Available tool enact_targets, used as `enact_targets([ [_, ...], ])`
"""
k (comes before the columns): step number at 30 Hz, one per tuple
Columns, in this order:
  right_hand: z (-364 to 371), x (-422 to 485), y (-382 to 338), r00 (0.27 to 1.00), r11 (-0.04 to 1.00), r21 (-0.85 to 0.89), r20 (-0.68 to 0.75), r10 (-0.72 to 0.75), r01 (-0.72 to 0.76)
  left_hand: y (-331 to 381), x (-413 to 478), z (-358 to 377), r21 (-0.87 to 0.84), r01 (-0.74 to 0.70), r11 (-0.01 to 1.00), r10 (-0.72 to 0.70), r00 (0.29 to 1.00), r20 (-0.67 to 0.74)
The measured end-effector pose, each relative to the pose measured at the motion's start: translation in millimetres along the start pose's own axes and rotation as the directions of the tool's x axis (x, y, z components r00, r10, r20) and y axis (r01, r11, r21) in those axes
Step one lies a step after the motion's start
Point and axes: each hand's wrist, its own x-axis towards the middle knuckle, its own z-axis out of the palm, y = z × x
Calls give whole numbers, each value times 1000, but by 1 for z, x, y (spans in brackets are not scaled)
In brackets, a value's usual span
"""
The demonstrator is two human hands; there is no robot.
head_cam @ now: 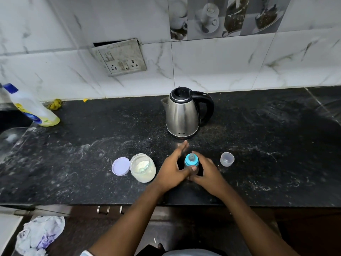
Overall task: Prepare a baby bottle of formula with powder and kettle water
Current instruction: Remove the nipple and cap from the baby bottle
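Note:
A baby bottle (191, 160) with a blue collar and clear teat stands upright on the black counter (267, 145), between my two hands. My right hand (207, 171) wraps its body from the right. My left hand (173, 169) is on its left side: the thumb rests on the bottle below the collar, the fingers are stretched out and blurred, and a gap shows between palm and bottle. An open jar of white powder (143, 168) stands just left of my left hand. The steel kettle (182, 115) with black handle stands behind the bottle, lid down.
The jar's purple lid (120, 166) lies beside the jar. A clear bottle cap (227, 159) sits to the right. A dish-soap bottle (31, 108) leans at the far left by the sink (11, 126). A wall socket (120, 58) is above.

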Motion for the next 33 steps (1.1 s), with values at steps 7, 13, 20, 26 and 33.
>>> enact_targets([
  [7,-18,9,-32,979,711,686,202,18,-154,45,10,-28,-225,-20,974,6,998,-63],
  [13,-37,-2,-65,832,339,851,493,-252,-402,98,7,-40,-532,-60,845,101,994,48],
  [20,-30,4,-78,706,381,810,580,-405,-447,119,1,-33,-570,126,812,166,886,433],
  [26,-32,10,-83,955,627,763,278,-104,-154,116,3,-14,-603,83,793,-29,995,98],
  [33,-3,6,-76,951,932,351,-310,20,94,114,2,13,-500,-15,866,-102,973,-207],
])
